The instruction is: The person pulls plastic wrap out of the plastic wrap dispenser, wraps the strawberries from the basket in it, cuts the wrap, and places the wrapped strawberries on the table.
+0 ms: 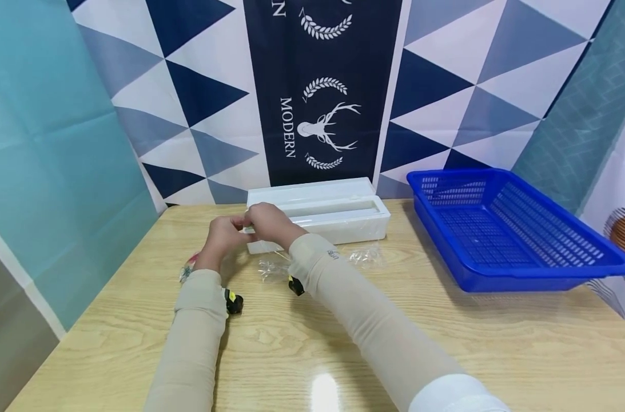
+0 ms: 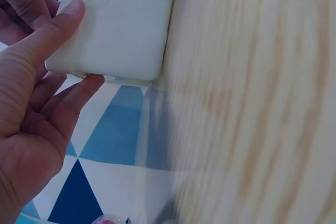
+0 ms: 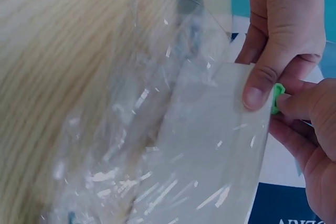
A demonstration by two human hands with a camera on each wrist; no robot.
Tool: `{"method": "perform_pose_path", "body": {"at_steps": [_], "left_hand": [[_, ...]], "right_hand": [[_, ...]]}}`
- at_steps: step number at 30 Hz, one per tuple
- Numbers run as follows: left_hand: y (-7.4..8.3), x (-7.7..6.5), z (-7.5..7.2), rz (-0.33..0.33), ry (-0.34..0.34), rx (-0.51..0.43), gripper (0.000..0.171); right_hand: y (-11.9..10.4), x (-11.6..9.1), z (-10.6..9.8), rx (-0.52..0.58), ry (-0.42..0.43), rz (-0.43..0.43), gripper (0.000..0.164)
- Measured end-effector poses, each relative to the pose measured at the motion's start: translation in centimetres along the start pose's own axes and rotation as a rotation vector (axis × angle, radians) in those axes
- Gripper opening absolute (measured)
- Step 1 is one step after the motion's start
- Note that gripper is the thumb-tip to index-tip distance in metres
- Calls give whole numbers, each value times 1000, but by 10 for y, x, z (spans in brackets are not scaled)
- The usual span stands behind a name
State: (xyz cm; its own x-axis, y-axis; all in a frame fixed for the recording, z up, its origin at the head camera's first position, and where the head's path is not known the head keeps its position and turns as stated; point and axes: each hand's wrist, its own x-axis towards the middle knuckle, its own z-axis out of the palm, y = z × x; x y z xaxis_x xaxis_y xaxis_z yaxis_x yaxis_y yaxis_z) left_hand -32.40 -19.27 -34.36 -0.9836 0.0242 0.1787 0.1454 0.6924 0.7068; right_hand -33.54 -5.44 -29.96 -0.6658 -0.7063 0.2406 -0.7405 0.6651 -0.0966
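A long white box [image 1: 338, 224], its lid [image 1: 312, 191] raised behind it, stands at the back of the table with clear plastic film [image 3: 126, 145] hanging along its front. My left hand [image 1: 223, 236] grips the box's left end, thumb [image 2: 65, 22] on one face and fingers on the other side. At that same end, my right hand [image 1: 270, 222] pinches a small bright green piece [image 3: 278, 98] between thumb and fingers. Most of the green piece is hidden by the fingers. In the left wrist view only part of the right hand [image 2: 23, 1] shows.
A blue plastic basket [image 1: 528, 272] stands on the right side of the wooden table [image 1: 271, 355]. Behind the left hand lies a small clear packet with something red [image 1: 190, 264]. A patterned cloth [image 1: 322, 86] hangs behind the table.
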Motion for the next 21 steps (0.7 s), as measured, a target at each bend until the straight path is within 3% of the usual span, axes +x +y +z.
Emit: {"method": "perform_pose_path", "body": {"at_steps": [14, 21], "left_hand": [[5, -1, -2, -10, -18, -49, 48], [4, -2, -1, -31, -35, -99, 56]], "right_hand": [[11, -10, -7, 8, 2, 46, 26], [14, -14, -8, 11, -7, 26, 26]]}}
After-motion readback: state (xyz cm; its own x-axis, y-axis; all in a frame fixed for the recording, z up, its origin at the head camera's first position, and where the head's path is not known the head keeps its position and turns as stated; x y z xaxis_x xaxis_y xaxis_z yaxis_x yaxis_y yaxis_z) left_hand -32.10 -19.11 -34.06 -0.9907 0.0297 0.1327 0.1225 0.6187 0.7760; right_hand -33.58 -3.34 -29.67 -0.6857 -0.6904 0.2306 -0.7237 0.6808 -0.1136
